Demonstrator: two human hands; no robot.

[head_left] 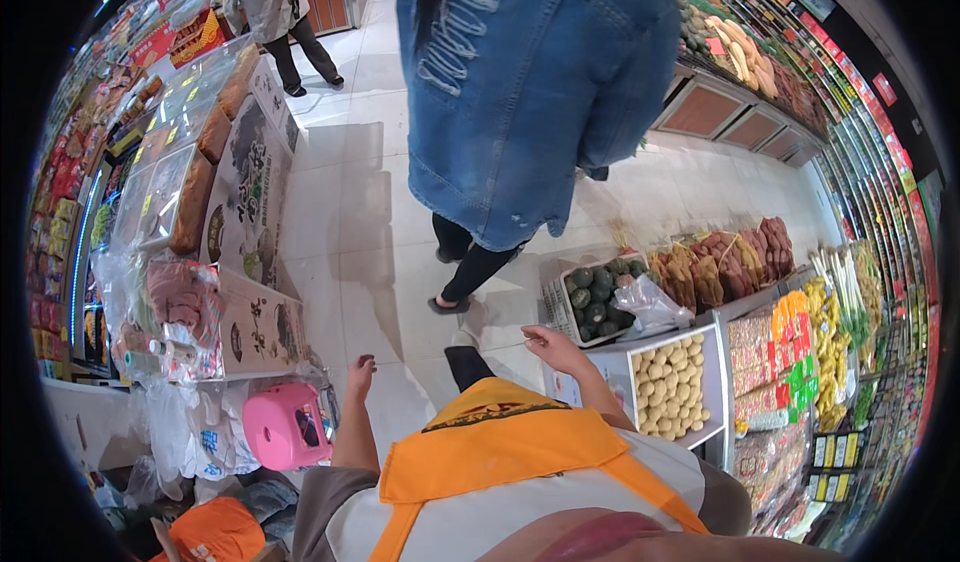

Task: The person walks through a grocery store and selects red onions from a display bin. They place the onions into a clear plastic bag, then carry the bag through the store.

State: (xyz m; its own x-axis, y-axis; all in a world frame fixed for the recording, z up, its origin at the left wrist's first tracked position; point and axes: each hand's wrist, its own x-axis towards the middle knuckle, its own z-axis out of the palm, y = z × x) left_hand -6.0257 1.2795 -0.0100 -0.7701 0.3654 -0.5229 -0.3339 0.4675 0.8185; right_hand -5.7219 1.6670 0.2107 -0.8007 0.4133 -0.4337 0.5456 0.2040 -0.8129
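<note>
Hands well apart, loosely bent; forearms pointing forward.

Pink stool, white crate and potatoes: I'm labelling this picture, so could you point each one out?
Pink stool (287, 422), head view: on its seat.
White crate (557, 312), head view: on its left side wall.
Potatoes (667, 388), head view: on the middle of the pile.

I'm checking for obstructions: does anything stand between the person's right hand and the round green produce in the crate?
In this view, the side of the pale crate lies between the right hand and the round green produce, though the crate's top is open. A clear plastic bag lies at its right end.
</note>
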